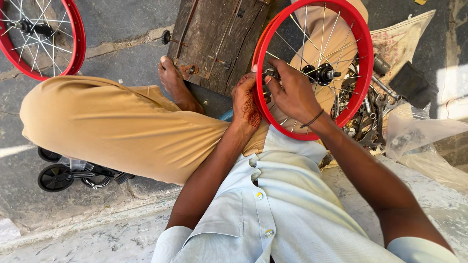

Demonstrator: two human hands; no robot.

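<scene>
hands met at the near-left rim of a small red-rimmed bicycle wheel with thin steel spokes, which stood propped on the person's tan-trousered lap. the left hand gripped that rim from outside; the right hand reached in among the spokes, its fingers pinched on a small metal part left of the black hub. steel spanners lay right of the wheel.

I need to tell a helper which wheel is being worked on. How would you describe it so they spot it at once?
Start at the seated person's tan trousers, then look to their right knee. The red-rimmed spoked wheel stands there, with the left hand and right hand at its spokes. The other red wheel lies untouched at the far left.
</scene>
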